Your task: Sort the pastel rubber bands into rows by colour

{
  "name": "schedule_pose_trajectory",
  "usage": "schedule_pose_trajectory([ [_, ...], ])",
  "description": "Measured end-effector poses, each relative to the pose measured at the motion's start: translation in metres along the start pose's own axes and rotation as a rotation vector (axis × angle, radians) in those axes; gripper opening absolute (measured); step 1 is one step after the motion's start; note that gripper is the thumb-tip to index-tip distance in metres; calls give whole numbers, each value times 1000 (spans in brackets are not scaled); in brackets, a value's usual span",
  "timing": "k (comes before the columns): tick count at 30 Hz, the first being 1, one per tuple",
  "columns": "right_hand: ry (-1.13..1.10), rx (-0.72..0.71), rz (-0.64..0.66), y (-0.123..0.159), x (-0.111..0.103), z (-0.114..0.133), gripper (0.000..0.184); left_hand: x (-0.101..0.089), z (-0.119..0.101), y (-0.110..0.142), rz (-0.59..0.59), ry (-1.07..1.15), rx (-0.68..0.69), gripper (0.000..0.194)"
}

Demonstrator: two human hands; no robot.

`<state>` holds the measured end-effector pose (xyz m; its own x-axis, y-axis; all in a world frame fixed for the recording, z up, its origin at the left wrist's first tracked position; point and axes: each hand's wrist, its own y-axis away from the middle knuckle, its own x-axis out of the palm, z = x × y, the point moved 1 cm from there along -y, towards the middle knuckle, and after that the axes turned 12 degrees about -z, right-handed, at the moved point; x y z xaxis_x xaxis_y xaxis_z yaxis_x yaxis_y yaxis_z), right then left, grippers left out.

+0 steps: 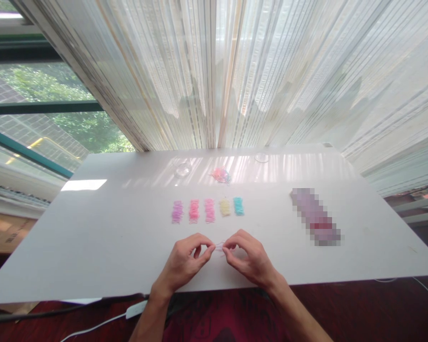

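Near the front edge of the white table, my left hand (189,260) and my right hand (248,256) face each other, fingertips a short gap apart. Each pinches thumb against forefinger. Thin pink strands (219,246), which look like small rubber bands, stretch between the two pinches; how many is too fine to tell. Beyond my hands lies a row of small bands sorted by colour: a purple stack (177,212), a coral-pink stack (194,211), a pink stack (209,210), a pale yellow stack (224,207) and a teal stack (238,206).
A loose mixed-colour pile (221,175) lies behind the row. A clear round container (182,169) is to its left, a clear round lid-like disc (261,157) to its right. A blurred-out purplish oblong (316,217) lies on the table's right (367,237). Striped curtains (214,76) hang behind.
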<state>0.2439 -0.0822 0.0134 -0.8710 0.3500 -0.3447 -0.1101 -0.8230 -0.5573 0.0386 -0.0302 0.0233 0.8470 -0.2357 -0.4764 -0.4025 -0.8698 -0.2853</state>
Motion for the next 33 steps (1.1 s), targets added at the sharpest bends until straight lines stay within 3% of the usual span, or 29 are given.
schedule_pose_trajectory([
  [7,31,16,11,-2,-6,-3,10,-12,4,-3,-101,-17,-20,12],
  [12,76,13,-22,-1,-15,-10,11,-44,17,-7,-332,-130,-76,16],
  [17,110,25,-50,3,-18,-18,9,-71,38,-12,-503,-283,-234,25],
  [21,124,29,-29,4,-16,-20,10,-73,48,-17,-474,-328,-250,28],
  [33,140,55,-6,5,-16,-20,11,-69,55,-15,-410,-435,-54,25],
])
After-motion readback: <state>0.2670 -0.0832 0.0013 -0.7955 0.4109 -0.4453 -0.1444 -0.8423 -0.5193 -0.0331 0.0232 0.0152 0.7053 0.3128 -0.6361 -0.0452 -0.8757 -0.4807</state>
